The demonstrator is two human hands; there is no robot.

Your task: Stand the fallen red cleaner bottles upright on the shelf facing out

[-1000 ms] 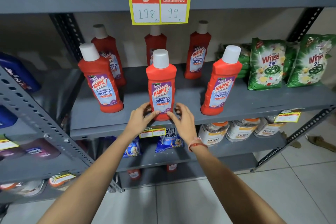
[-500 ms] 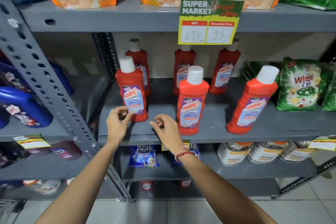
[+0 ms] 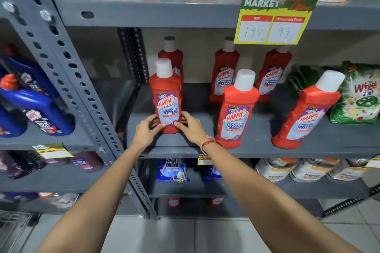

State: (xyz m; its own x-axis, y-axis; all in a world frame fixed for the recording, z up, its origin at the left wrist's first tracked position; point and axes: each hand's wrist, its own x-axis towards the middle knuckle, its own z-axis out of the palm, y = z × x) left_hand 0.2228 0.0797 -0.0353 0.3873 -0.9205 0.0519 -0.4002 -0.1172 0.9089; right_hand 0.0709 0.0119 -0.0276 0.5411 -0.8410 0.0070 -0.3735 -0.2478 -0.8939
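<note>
Several red Harpic cleaner bottles with white caps stand upright on the grey middle shelf (image 3: 257,150), labels facing out. The front-left bottle (image 3: 167,96) is gripped at its base from both sides: my left hand (image 3: 147,130) on its left, my right hand (image 3: 190,127) on its right. The front-middle bottle (image 3: 237,113) and the front-right bottle (image 3: 306,115) stand free. Three more bottles stand in the back row: one (image 3: 174,55) behind the held bottle, one (image 3: 225,72) in the middle, one (image 3: 273,72) partly behind the price sign.
A yellow and green price sign (image 3: 275,16) hangs from the shelf above. Green Wheel detergent bags (image 3: 357,96) lie at the right of the shelf. A perforated grey upright (image 3: 67,63) stands at left, with blue bottles (image 3: 35,109) beyond it. Packets fill the lower shelf.
Both hands left the middle front bottle, moved left and closed around the base of the front-left bottle. The view has swung left and upward.
</note>
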